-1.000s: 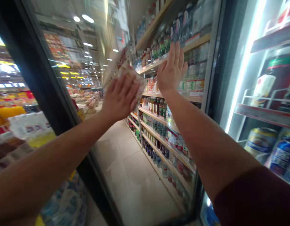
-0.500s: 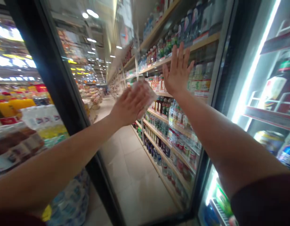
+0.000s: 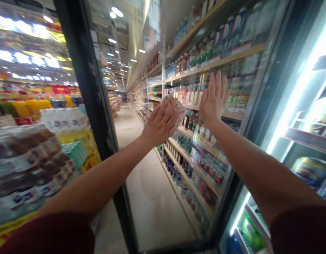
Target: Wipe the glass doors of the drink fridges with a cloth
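My left hand (image 3: pixel 159 123) presses a crumpled pale cloth (image 3: pixel 177 110) flat against the glass door (image 3: pixel 152 197) of a cooler, fingers closed over it. Just to its right, my right hand (image 3: pixel 212 100) lies open on the same pane, fingers stretched upward and slightly spread, holding nothing. Both arms reach forward at about chest height, and dark red sleeves show at the bottom corners. The door's black frame (image 3: pixel 86 88) runs down the left side of the pane.
Through the glass I see a store aisle with long shelves of bottled drinks (image 3: pixel 202 148). On the right is the lit cooler interior with cans (image 3: pixel 308 171) on racks. Stacked bottle packs (image 3: pixel 28 158) stand at the left.
Both hands have shifted right and lower in the view, staying on the glass. The door frame and the cooler's lit edge have also slid right, and more of the left-hand stacks shows.
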Demonstrator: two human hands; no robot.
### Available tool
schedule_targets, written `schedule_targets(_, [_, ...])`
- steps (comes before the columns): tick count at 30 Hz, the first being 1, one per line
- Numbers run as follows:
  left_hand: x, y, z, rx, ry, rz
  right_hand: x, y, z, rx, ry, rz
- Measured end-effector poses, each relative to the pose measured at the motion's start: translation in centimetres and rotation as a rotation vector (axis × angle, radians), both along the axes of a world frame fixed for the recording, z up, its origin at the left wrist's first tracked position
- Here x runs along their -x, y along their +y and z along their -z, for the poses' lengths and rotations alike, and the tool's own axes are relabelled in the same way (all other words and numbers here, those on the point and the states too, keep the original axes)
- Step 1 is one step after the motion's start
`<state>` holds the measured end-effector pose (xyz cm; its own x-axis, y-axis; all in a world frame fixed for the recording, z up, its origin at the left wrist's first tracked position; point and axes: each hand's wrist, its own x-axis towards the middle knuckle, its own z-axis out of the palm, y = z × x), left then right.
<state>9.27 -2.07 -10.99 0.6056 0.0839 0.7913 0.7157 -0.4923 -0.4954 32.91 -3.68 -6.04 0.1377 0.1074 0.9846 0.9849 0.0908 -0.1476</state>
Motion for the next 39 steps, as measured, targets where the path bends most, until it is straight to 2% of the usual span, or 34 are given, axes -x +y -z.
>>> schedule_targets(1, [0.4,-0.2,0.0,-0.003,0.061,0.013,0.1,-0.1,1.1,0.015,-0.013,-0.008])
schedule_targets(3, [1.9,-0.3,-1.5,-0.02,0.045,0.008,0.0,-0.3,3.1,0.037,-0.051,-0.02])
schedule_targets(5, [3.4,0.0,-3.7,-0.024,-0.127,-0.034,-0.3,-0.3,4.3,0.032,-0.076,-0.027])
schedule_targets(7, [3.8,0.3,-4.8,-0.021,-0.327,-0.075,-0.6,-0.1,4.7,0.015,-0.079,-0.028])
schedule_targets(9, [2.6,0.5,-3.5,-0.035,-0.462,-0.087,-0.8,0.0,4.7,0.012,-0.078,-0.027])
schedule_targets(11, [0.3,0.5,-0.3,-0.071,-0.447,-0.052,-0.8,0.1,4.5,0.02,-0.076,-0.022])
schedule_targets(13, [-1.8,0.2,3.3,-0.122,-0.22,0.025,-0.8,0.1,4.5,0.027,-0.082,-0.014])
schedule_targets(15, [-2.7,-0.1,5.3,-0.17,0.019,0.088,-0.7,0.1,4.5,0.029,-0.082,-0.003])
schedule_targets(16, [-2.5,-0.1,5.3,-0.176,0.086,0.098,-0.7,0.0,4.5,0.031,-0.08,0.004])
schedule_targets(18, [-1.1,0.0,3.5,-0.148,0.062,0.082,-0.6,-0.1,4.5,0.039,-0.077,0.013])
schedule_targets(21, [1.6,0.3,-0.6,-0.066,-0.211,0.013,-0.4,-0.3,4.5,0.047,-0.078,0.013])
schedule_targets(23, [2.3,0.4,-1.6,-0.059,-0.383,-0.022,-0.4,-0.5,4.4,0.058,-0.077,0.002])
schedule_targets(24, [2.2,0.4,-1.1,-0.066,-0.429,-0.03,-0.3,-0.6,4.4,0.065,-0.074,-0.004])
schedule_targets(26, [1.1,0.3,1.3,-0.079,-0.389,-0.015,-0.3,-0.7,4.4,0.081,-0.068,-0.012])
schedule_targets(28, [-0.1,0.0,4.2,-0.095,-0.173,0.038,-0.3,-0.7,4.4,0.085,-0.064,-0.006])
schedule_targets(30, [-0.7,-0.2,5.8,-0.102,0.057,0.084,-0.3,-0.6,4.4,0.072,-0.07,0.015])
schedule_targets(31, [-0.5,-0.3,5.6,-0.094,0.112,0.091,-0.4,-0.5,4.4,0.064,-0.075,0.028])
schedule_targets(33, [0.8,-0.3,3.7,-0.04,0.053,0.074,-0.5,-0.2,4.5,0.045,-0.083,0.05])
schedule_targets(36, [3.6,-0.1,-0.7,0.036,-0.251,0.006,-0.6,0.0,4.5,0.03,-0.088,0.051])
schedule_targets(37, [4.3,0.0,-1.6,0.049,-0.349,-0.022,-0.7,0.0,4.5,0.025,-0.088,0.049])
schedule_targets(39, [5.0,0.0,-1.7,0.065,-0.482,-0.058,-0.7,-0.1,4.5,0.023,-0.091,0.05])
